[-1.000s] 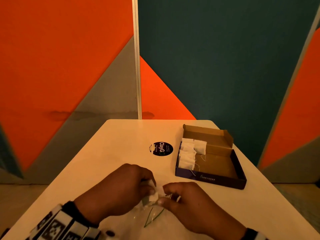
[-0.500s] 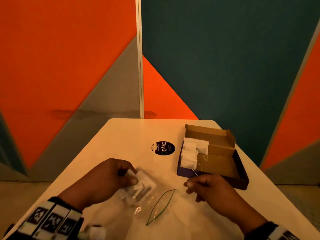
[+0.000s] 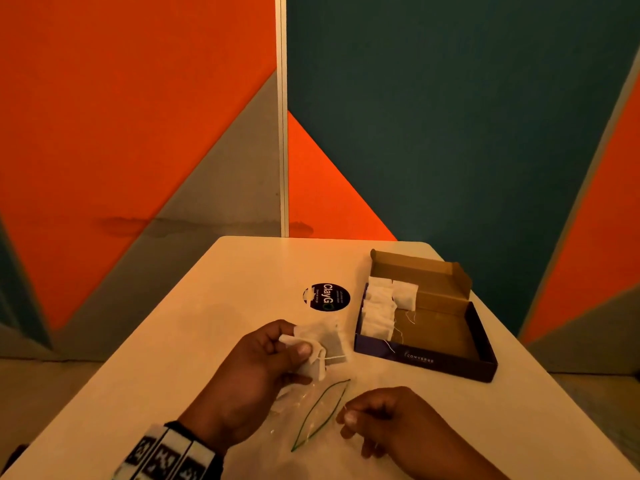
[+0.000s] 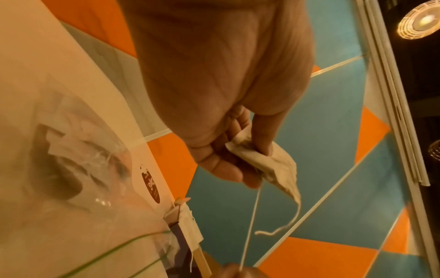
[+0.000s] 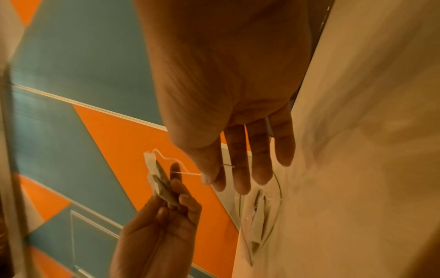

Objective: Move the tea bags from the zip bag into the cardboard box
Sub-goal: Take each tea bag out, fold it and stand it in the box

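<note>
My left hand (image 3: 298, 342) is raised a little above the table and pinches a small clump of white tea bags (image 3: 323, 341), also seen from the left wrist as tea bags (image 4: 269, 161). A thin string (image 4: 250, 225) runs taut from them to my right hand (image 3: 349, 415), whose thumb and forefinger pinch the string (image 5: 190, 173). The clear zip bag (image 3: 311, 415) with a green zip line lies flat between my hands, its mouth gaping, a few tea bags inside. The open cardboard box (image 3: 446, 330) stands to the right, several tea bags (image 3: 379, 313) lined along its left side.
A round black sticker (image 3: 326, 297) lies on the white table (image 3: 225, 306) left of the box. Orange, grey and teal wall panels stand just behind the table's far edge. The table's right edge runs close beside the box.
Both hands were together at the zip bag's mouth. My left hand drew tea bags out and lifted them toward the box; my right hand pulled back toward me, stretching a string.
</note>
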`<state>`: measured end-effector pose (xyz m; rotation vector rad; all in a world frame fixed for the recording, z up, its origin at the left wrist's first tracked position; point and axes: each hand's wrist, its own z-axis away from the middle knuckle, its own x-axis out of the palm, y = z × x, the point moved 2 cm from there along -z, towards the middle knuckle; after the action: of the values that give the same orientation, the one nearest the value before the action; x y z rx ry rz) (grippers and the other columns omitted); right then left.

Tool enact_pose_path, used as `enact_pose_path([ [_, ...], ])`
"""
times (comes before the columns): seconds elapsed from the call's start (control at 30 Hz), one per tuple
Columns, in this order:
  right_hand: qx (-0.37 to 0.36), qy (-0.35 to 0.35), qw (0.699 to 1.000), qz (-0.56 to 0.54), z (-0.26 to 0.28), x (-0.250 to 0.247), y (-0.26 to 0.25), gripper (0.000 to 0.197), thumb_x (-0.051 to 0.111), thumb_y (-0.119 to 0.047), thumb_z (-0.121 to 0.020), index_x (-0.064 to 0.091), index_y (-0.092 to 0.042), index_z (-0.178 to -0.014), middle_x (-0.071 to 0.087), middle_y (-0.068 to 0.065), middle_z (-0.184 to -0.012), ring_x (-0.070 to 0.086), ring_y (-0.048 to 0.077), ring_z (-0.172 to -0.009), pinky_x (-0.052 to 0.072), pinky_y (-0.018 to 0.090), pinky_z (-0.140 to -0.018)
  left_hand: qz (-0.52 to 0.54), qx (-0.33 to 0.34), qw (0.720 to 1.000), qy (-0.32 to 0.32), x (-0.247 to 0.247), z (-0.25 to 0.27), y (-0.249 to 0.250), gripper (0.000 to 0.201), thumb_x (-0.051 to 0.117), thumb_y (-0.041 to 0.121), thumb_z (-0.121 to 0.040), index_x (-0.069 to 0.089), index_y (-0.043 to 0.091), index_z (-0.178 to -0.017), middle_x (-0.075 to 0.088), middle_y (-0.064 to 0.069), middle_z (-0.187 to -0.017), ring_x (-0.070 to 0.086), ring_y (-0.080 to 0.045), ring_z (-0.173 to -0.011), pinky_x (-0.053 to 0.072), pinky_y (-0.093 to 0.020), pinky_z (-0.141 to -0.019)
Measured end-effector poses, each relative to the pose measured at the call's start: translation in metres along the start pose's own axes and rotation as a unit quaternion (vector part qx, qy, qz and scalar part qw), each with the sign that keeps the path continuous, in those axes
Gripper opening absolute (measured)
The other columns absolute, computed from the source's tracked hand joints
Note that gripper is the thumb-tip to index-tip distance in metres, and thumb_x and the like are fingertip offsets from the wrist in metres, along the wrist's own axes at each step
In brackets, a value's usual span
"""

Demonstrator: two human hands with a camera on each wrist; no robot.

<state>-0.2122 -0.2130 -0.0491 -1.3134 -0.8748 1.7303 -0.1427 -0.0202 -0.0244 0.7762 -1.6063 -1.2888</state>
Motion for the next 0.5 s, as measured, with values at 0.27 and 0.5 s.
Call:
enact_pose_path([
  [0.27,-0.07,0.21,0.975,0.006,0.009,-0.019,-0.004,0.027,0.073,-0.028,-0.087,0.062,-0.049,-0.1,0.063,-0.025,-0.107,0.061,-0.001,-0.1,0.05,0.019,-0.081,-0.139,0.022,0.99,-0.031,0.006,0.009,0.002,0.008,0.069,0.007,-0.087,0.069,0.006,-0.095,0.073,-0.013,-0.076,0.063,-0.021,-0.067,0.051,-0.028,-0.067],
  [0.5,-0.195,0.113,0.967,-0.114,0.02,-0.003,-0.035,0.037,0.068,-0.019,-0.088,0.072,-0.053,-0.104,0.062,-0.031,-0.126,0.056,-0.005,-0.12,0.048,0.026,-0.101,-0.205,0.035,0.977,-0.034,0.019,0.013,0.004,0.014,0.072,0.006,-0.086,0.065,0.008,-0.098,0.057,-0.015,-0.069,0.055,-0.021,-0.063,0.047,-0.024,-0.062],
])
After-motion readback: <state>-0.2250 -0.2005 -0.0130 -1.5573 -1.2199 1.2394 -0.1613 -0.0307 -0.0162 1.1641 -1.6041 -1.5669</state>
